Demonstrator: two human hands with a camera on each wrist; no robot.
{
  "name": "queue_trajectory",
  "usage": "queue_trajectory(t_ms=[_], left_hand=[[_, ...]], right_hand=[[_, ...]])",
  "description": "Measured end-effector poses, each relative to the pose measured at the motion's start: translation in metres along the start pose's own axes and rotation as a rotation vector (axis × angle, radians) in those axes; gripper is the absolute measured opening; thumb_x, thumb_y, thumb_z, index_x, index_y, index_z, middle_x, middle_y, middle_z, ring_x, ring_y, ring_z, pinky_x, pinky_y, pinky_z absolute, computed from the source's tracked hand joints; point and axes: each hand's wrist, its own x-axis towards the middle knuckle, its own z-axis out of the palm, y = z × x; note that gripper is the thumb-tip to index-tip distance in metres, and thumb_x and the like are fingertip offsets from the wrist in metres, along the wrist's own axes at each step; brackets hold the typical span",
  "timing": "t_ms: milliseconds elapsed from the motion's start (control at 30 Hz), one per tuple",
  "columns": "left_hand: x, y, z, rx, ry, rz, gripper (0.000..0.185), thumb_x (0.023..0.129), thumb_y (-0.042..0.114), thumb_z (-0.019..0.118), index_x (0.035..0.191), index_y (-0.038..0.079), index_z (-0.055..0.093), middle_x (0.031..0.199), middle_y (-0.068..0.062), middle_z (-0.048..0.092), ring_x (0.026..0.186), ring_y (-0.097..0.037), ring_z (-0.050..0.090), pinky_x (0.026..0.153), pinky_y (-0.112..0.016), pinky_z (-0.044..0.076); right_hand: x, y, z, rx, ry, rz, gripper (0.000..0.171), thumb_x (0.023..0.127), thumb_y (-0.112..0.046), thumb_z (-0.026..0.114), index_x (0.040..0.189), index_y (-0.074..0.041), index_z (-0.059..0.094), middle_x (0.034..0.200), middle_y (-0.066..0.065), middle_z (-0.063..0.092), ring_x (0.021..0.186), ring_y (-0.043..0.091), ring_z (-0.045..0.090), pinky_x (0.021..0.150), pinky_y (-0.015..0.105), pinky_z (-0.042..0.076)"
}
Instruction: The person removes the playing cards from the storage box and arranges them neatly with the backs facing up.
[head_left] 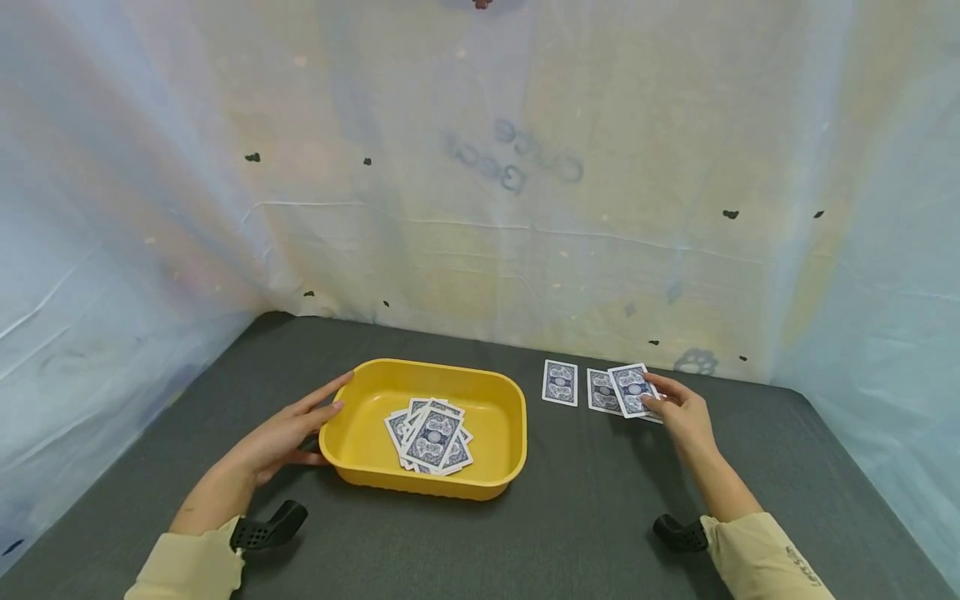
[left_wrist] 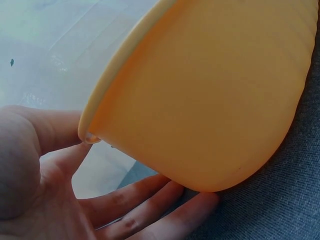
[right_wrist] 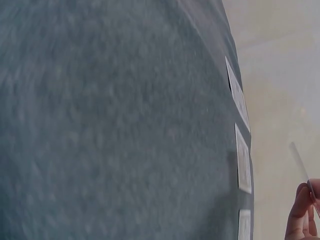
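Observation:
A yellow plastic basin stands on the dark table, with a loose pile of several patterned playing cards inside. My left hand is at its left end, fingers spread and fairly straight against the rim and outer wall; the left wrist view shows the fingertips touching low on the basin. At the right, my right hand pinches a playing card between thumb and fingers, above the table. This raised card partly covers cards lying beneath it. In the right wrist view, the held card appears edge-on.
One card lies back-up right of the basin, and another card lies farther right, partly hidden. Three cards, including a middle card, lie along the table's far edge. A pale plastic sheet hangs behind the table.

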Motion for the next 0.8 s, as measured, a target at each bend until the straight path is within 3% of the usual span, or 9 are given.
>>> queue_trajectory(t_ms=[200,367,600,800], left_hand=[[0.0,0.0,0.0,0.01,0.003,0.004,0.068,0.097,0.051,0.047,0.154,0.037,0.012,0.161,-0.019,0.003,0.139,-0.047,0.023,0.085,-0.048,0.053],[0.0,0.001,0.0,0.011,0.005,0.005,0.068,0.097,0.051,0.047,0.154,0.036,0.012,0.16,-0.019,0.004,0.139,-0.047,0.023,0.085,-0.049,0.053],[-0.001,0.002,0.001,0.007,0.006,-0.003,0.067,0.098,0.05,0.047,0.154,0.037,0.012,0.16,-0.019,0.003,0.139,-0.047,0.023,0.084,-0.048,0.053],[0.0,0.001,0.001,0.006,0.008,-0.003,0.067,0.098,0.05,0.047,0.154,0.037,0.012,0.16,-0.019,0.002,0.138,-0.047,0.024,0.084,-0.047,0.053]], right_hand=[[0.008,0.01,-0.01,-0.025,0.042,0.013,0.05,0.089,-0.015,0.064,0.137,-0.007,0.053,0.137,0.019,0.047,0.1,0.013,0.047,0.072,0.018,0.041],[0.018,0.022,-0.021,-0.044,0.076,0.045,0.049,0.088,-0.013,0.063,0.137,-0.008,0.054,0.132,0.012,0.05,0.095,0.007,0.047,0.069,0.012,0.041],[0.008,0.011,-0.029,-0.029,0.126,0.085,0.048,0.089,-0.008,0.061,0.137,-0.003,0.053,0.14,0.023,0.045,0.111,0.022,0.045,0.088,0.031,0.042],[0.004,0.01,-0.035,-0.068,0.127,0.115,0.05,0.091,-0.007,0.056,0.14,-0.002,0.048,0.143,0.023,0.042,0.111,0.022,0.044,0.082,0.027,0.043]])
